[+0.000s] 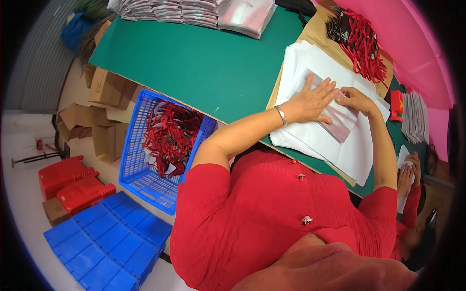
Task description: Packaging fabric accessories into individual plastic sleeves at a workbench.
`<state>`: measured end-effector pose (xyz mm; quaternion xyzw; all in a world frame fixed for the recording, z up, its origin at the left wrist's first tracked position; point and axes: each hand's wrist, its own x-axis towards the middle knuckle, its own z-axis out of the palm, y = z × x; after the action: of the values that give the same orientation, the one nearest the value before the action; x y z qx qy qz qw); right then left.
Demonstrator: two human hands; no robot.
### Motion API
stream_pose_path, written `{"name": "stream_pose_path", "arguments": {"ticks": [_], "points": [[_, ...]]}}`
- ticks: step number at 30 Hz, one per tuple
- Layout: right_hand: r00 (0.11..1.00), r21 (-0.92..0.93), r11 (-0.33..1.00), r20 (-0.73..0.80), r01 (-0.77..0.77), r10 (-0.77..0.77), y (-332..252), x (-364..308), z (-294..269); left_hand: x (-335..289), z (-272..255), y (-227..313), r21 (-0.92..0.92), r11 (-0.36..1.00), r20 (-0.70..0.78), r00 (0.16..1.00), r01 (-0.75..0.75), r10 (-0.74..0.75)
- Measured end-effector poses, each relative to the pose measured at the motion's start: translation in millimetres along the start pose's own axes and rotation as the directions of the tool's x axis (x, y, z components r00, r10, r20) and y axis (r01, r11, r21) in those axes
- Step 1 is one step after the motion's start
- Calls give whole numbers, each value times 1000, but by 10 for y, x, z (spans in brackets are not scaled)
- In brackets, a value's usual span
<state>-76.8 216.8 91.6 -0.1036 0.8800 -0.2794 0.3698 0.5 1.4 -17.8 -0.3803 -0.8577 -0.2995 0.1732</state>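
A clear plastic bag (338,127) lies over a stack of white paper sheets (306,140) on the green table. My left hand (310,103) rests flat on the bag, fingers spread, a bracelet at its wrist. At the bag's right edge, my right hand (357,100) has its fingers curled, with thumb and forefinger pinched on the plastic. Part of the bag is hidden under the left hand, and whatever lies inside it is hard to make out.
Packed plastic bags (179,10) line the table's (194,63) far edge. Red straps (361,46) with black tags lie beyond the paper. A blue basket (127,160) of red straps stands left, near blue crates (107,237). At right, a co-worker's hands (407,177) hold white material.
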Motion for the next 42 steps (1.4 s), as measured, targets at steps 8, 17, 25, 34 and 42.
{"name": "stream_pose_path", "arguments": {"ticks": [8,17,25,34,42], "points": [[981,663,730,-35,165,-190,-115,393,-397,76,-961,-68,86,986,-380,920,141,-99],[938,926,172,-316,337,-140,-1585,2052,267,-643,-1290,-409,-198,867,-657,594,458,-464],[930,792,487,-328,368,-169,-1928,2318,618,-1081,-1397,-379,-261,780,-569,563,568,-600],[880,560,726,-455,400,-134,-2069,2437,560,-452,-1681,-1123,68,897,-572,753,437,-324],[771,242,865,-596,439,-224,-1526,1715,534,-11,-1528,-2047,578,694,-78,876,429,-476]]}}
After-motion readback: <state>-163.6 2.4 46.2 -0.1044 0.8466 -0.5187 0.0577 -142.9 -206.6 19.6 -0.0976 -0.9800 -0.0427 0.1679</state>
